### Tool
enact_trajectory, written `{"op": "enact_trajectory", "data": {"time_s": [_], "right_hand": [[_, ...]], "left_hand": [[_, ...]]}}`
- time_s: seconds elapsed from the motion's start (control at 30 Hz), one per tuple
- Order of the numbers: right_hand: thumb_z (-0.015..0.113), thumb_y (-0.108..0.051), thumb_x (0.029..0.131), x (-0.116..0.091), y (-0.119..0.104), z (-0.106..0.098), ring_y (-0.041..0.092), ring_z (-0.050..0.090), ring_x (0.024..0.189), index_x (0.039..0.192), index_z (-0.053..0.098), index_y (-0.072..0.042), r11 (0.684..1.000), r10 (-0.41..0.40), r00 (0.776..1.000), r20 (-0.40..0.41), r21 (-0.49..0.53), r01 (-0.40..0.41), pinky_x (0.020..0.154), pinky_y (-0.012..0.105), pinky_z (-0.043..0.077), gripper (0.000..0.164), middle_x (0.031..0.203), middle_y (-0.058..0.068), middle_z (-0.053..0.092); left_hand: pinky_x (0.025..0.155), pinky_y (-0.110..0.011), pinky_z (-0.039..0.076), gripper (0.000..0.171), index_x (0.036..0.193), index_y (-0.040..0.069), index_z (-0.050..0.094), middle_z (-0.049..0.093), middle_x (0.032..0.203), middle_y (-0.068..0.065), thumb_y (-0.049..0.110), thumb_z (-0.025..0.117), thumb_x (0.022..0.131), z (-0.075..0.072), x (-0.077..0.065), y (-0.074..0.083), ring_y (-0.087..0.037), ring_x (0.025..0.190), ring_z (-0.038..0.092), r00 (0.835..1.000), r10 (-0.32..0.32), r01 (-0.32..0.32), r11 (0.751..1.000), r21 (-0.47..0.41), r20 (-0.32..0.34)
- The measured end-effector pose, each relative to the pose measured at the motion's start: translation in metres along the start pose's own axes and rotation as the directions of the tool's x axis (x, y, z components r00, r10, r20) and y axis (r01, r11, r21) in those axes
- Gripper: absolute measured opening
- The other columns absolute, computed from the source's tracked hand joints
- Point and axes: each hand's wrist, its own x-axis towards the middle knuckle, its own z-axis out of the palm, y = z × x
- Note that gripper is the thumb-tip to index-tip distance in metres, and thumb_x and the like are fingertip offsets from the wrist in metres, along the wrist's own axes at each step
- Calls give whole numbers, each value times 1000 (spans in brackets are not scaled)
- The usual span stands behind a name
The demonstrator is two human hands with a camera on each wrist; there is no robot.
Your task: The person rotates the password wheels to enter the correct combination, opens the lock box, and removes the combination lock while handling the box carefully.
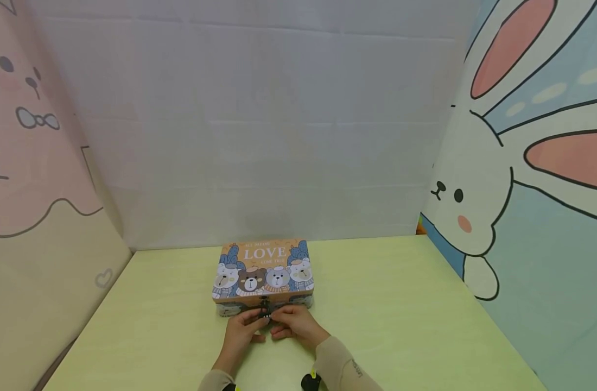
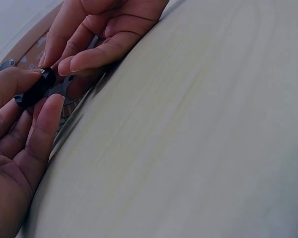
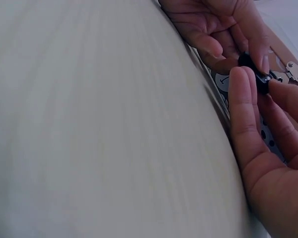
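Note:
A closed tin box with bears and the word LOVE on its lid sits on the table. At its front clasp hangs a small black combination padlock with a row of white marks. My left hand pinches the padlock from the left, its thumb on the lock body. From the right, my right hand pinches the other end between thumb and fingertips. The fingers partly cover the lock and the box's front wall.
The pale yellow-green table spreads around the box. Behind it hangs a white cloth backdrop; a rabbit-print cloth stands on the right and a pink and cream printed one on the left.

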Motion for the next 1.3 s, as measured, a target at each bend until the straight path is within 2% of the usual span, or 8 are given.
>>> {"op": "enact_trajectory", "data": {"time_s": [0.37, 0.53, 0.6, 0.7, 0.73, 0.9, 1.03, 1.3], "right_hand": [[60, -1, 97, 0, 0, 0, 12, 67, 65, 109, 67, 12, 1000, 4, 1000, 0, 1, -4, 70, 32, 63, 19, 87, 12, 70], [61, -1, 97, 0, 0, 0, 12, 67, 64, 109, 67, 12, 1000, 1, 1000, 0, 2, -1, 69, 32, 63, 19, 86, 11, 69], [61, -1, 96, 0, 0, 0, 12, 67, 64, 108, 67, 12, 1000, 0, 1000, 0, 3, 0, 68, 32, 63, 19, 85, 11, 69], [62, -1, 96, 0, 0, 0, 12, 67, 64, 108, 67, 13, 1000, 0, 1000, -1, 5, 0, 68, 31, 63, 19, 84, 10, 69], [62, -1, 96, 0, 0, 0, 13, 67, 64, 108, 67, 13, 1000, 0, 1000, 0, 5, 0, 68, 31, 63, 19, 84, 10, 69], [62, -1, 96, 0, 1, 0, 13, 67, 64, 107, 68, 12, 1000, 1, 1000, 1, 4, -1, 68, 32, 63, 18, 84, 10, 70], [61, -2, 97, 0, 2, -1, 13, 67, 65, 108, 67, 12, 1000, -5, 1000, 4, 1, 5, 69, 33, 64, 19, 85, 11, 70], [61, -2, 97, -1, 1, -1, 13, 67, 65, 110, 66, 13, 1000, -1, 1000, 3, -10, 1, 70, 33, 64, 21, 86, 12, 70]], "left_hand": [[52, -31, 61, 36, 116, -21, 61, 70, 109, -22, -4, 72, 86, 0, 1, -2, -11, 77, 67, 1000, 13, -13, 1000, 16, -9], [51, -29, 61, 34, 110, -17, 66, 73, 100, -13, 2, 77, 84, -4, -1, -6, -11, 76, 67, 989, 138, -135, 989, -66, 44], [51, -29, 61, 34, 109, -17, 66, 74, 96, -10, 0, 77, 82, -4, -2, -6, -11, 74, 67, 985, 164, -158, 983, -94, 59], [52, -28, 61, 39, 115, -20, 61, 73, 95, -13, -7, 74, 80, -4, -1, -5, -11, 71, 66, 991, 123, -117, 989, -92, 61], [52, -28, 61, 42, 117, -22, 59, 72, 96, -15, -9, 73, 79, -4, -1, -4, -11, 71, 66, 995, 84, -81, 994, -75, 46], [53, -30, 61, 45, 123, -23, 54, 69, 110, -22, -15, 68, 81, -2, 0, -2, -10, 71, 66, 1000, 2, -2, 999, -39, 22], [53, -30, 61, 43, 123, -21, 55, 69, 113, -21, -15, 69, 82, -2, 0, -1, -10, 71, 66, 1000, -9, 9, 999, -40, 15], [52, -29, 61, 39, 118, -21, 59, 70, 111, -21, -11, 71, 82, -1, 0, -2, -11, 75, 67, 1000, 19, -19, 1000, -14, 2]]}}
